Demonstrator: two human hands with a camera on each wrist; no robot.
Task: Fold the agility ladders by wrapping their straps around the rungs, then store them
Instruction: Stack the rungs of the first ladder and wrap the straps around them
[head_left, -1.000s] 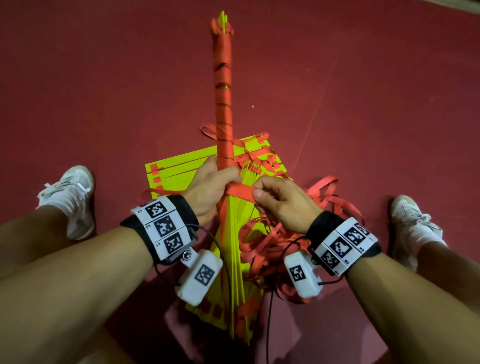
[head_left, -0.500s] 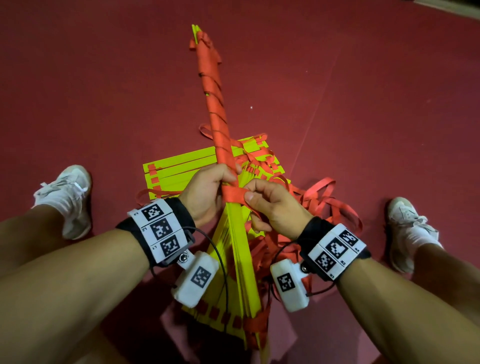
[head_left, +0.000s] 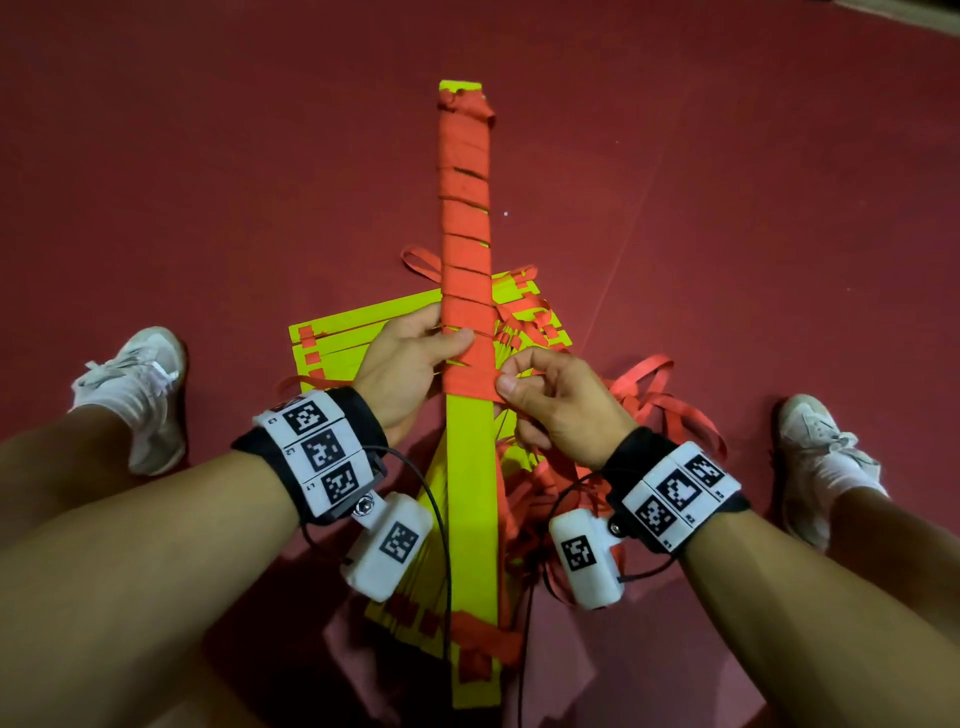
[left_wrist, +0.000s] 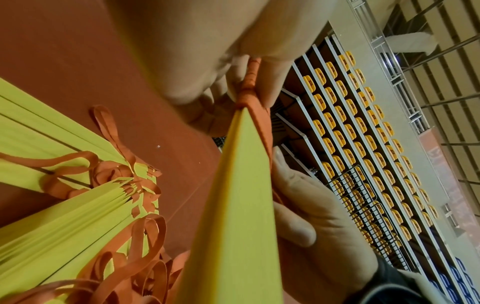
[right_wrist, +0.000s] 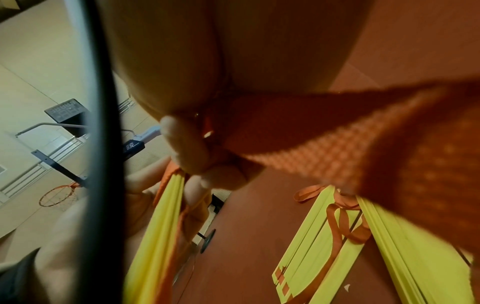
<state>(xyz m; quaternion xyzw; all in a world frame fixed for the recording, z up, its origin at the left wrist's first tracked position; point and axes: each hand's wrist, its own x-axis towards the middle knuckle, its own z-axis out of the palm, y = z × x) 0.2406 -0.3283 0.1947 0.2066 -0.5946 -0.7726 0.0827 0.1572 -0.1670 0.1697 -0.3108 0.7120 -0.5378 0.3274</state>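
1. No container is seen; everything lies on or is held over the red floor (head_left: 208, 182).
2. One bundle of yellow rungs (head_left: 470, 467) is held above the floor, its far half wound in red strap (head_left: 465, 234), its near half bare.
3. The left hand (head_left: 402, 364) is wrapped around the bundle at the edge of the winding, thumb on top.
4. The strap's working end is pinched by the right hand (head_left: 556, 405) between thumb and forefinger, against the bundle's right side.
5. Two further heaps of rungs (head_left: 337, 348) are counted below, fanned on the floor, with loose strap loops (head_left: 654, 400) tangled to the right.
6. Two white shoes (head_left: 140, 384) are visible.
7. The rung count cannot be told; the right wrist view is largely blocked by blurred strap.
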